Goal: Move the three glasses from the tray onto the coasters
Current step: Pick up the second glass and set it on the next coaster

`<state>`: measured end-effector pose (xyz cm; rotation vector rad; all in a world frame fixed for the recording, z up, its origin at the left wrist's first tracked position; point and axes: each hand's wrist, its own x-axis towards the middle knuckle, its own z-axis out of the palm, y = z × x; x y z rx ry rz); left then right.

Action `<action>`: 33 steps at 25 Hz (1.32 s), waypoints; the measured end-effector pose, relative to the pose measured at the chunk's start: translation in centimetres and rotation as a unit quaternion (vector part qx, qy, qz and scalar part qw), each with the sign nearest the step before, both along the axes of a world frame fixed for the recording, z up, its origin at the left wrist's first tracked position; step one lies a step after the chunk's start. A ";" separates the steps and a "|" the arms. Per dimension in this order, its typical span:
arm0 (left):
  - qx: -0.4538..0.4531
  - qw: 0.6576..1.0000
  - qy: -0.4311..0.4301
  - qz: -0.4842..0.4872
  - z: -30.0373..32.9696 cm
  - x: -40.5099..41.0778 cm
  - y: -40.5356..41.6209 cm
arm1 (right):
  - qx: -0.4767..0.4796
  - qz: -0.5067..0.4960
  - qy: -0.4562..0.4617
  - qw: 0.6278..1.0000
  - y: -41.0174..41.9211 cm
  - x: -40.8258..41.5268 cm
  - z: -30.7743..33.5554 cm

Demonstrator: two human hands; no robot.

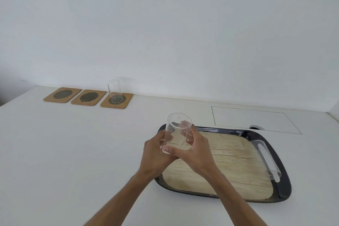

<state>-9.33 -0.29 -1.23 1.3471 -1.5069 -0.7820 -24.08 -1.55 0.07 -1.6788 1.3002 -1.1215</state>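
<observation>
Both hands wrap one clear glass held above the left end of the dark-rimmed tray; my left hand grips its left side and my right hand its right side. Another clear glass stands at the tray's right edge by the handle slot. A third glass stands on the right coaster at the back left. The middle coaster and the left coaster carry nothing.
The white tabletop meets a white wall just behind the coasters. A thin rectangular outline is set into the table behind the tray, with a small dark opening at its near edge. The table's left edge falls away at far left.
</observation>
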 end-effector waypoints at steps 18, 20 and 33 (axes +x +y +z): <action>0.065 0.982 -0.175 -0.027 -5.0 28.8 -7.2 | 0.012 -0.040 0.002 0.999 -8.6 23.6 -0.5; 0.067 0.964 -0.254 -0.031 -6.4 32.5 -7.3 | 0.025 -0.046 0.001 0.999 -9.7 26.0 -1.0; 0.118 0.880 -0.460 0.000 -12.1 48.7 -12.3 | 0.045 -0.006 0.012 0.999 -19.2 37.0 -2.7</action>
